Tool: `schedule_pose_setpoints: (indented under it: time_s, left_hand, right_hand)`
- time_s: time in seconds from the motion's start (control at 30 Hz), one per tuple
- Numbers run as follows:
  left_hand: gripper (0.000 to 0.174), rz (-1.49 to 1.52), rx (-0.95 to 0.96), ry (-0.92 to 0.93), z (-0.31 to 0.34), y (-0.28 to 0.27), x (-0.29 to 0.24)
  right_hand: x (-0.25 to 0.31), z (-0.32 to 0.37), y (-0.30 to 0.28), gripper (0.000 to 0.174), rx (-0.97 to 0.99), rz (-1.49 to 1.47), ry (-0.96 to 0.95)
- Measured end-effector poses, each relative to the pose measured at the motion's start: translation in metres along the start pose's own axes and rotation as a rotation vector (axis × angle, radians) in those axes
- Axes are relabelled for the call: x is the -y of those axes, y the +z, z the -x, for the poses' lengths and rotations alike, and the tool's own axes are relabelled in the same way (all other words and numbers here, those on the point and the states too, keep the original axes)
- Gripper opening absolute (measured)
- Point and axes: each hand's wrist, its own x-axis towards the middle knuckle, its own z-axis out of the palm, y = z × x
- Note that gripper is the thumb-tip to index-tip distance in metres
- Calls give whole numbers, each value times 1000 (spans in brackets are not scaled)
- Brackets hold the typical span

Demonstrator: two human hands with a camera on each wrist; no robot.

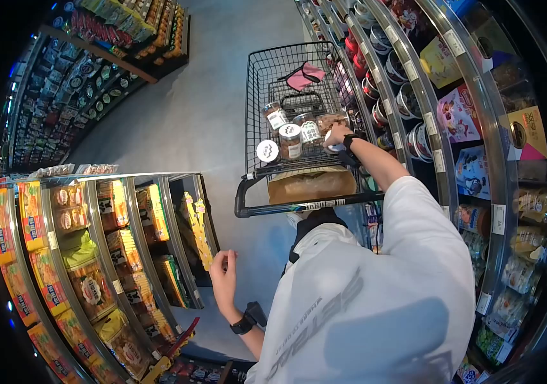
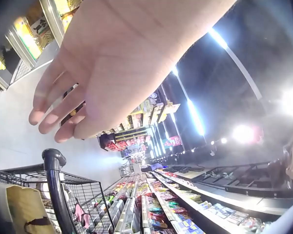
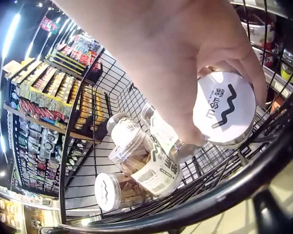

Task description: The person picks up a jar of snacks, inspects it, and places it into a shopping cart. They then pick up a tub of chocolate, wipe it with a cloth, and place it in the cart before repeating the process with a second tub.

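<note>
My right hand (image 1: 337, 136) reaches into the black wire shopping cart (image 1: 252, 115) and grips a clear jar with a white lid (image 3: 225, 108), thumb and fingers around its sides. Several similar jars lie beside it: one labelled jar (image 3: 154, 168) rests tilted, and another jar on its side (image 3: 107, 191) shows its lid. From the head view, a jar with a zigzag-marked lid (image 1: 290, 133) stands left of the hand. My left hand (image 1: 223, 278) hangs near the left shelf, holding nothing, its fingers (image 2: 51, 122) loosely bent.
A pink and black item (image 1: 305, 77) lies at the cart's far end. A brown paper-like package (image 1: 312, 185) sits below the handle (image 1: 241, 198). Shelves of packaged snacks (image 1: 459, 115) line the right side, close to the cart. Another snack shelf (image 1: 94, 256) stands at left.
</note>
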Motion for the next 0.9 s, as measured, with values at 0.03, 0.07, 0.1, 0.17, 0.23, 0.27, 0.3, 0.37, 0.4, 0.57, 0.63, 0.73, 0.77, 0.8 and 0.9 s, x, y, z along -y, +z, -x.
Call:
schedule_pose_setpoints:
  time_s: [0.03,0.07,0.1,0.17,0.23,0.27,0.3,0.37,0.4,0.57,0.63,0.73,0.77,0.8,0.9]
  left_hand:
    - [29,1,0,10,2,-3,-5]
    - [29,5,-1,21,2,-6,-12]
    - [29,39,-28,104,-21,6,-6]
    - [28,36,-10,138,-20,2,-15]
    - [26,34,16,226,-29,0,-15]
    - [24,31,35,266,-36,2,-18]
    - [23,25,55,308,-43,4,-23]
    - [21,87,116,415,-52,9,-43]
    - [23,118,150,471,-56,14,-53]
    - [116,200,377,723,-68,47,-94]
    - [132,288,513,816,-66,64,-110]
    - [126,343,530,1014,-56,88,-126]
    - [122,317,492,1137,-54,94,-130]
    - [120,330,489,1172,-46,98,-136]
    - [117,411,486,1206,-16,109,-154]
  right_hand:
    - [-2,15,-4,121,-45,-17,-38]
    - [-1,37,-14,112,-72,-21,-58]
    - [0,32,-44,104,-221,-14,-150]
    - [-14,66,-47,97,-272,-148,-308]
    - [-21,86,-47,95,-359,-229,-330]
    - [-20,111,-51,92,-404,-266,-381]
    - [-17,149,-61,90,-451,-305,-432]
    - [-11,220,-70,85,-528,-407,-557]
    - [-8,250,-70,82,-569,-456,-619]
    - [-9,353,-47,72,-429,-852,-755]
    - [-10,385,-25,69,-315,-1106,-761]
    - [-13,416,14,66,-331,-1313,-805]
    - [-6,434,19,62,-338,-1392,-801]
    - [-9,440,32,60,-348,-1499,-732]
    - [-19,452,61,56,-376,-1749,-578]
